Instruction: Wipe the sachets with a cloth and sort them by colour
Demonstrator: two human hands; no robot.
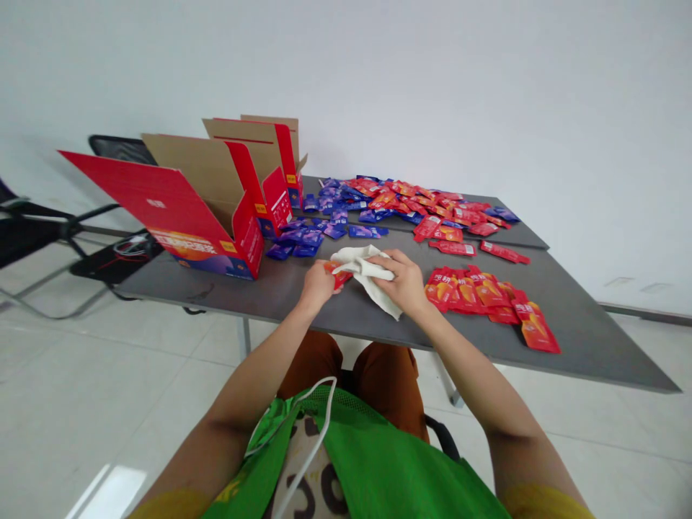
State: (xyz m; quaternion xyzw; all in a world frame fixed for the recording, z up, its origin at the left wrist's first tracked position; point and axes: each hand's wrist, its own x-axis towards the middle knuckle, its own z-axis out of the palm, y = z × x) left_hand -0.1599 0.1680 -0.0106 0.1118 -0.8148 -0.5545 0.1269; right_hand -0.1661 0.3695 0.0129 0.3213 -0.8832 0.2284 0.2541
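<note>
Head view, red pouch (344, 277), in left fingers (320, 278)

Free grey tabletop (595, 331) right of front red sachets (486, 292), open red cartons (249, 241) blocking left, sachet heap (400, 198) blocking back

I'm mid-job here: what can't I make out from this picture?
Head view, hidden: much of the held packet, behind the left hand and cloth.
Head view, hidden: the near box's bottom inside, behind its walls and flaps.
Head view, hidden: lower packets in the far heap, under upper ones.
Head view, too small: fine print on the front red packets.
Head view, cut off: the leftmost chair, by the left edge.
</note>
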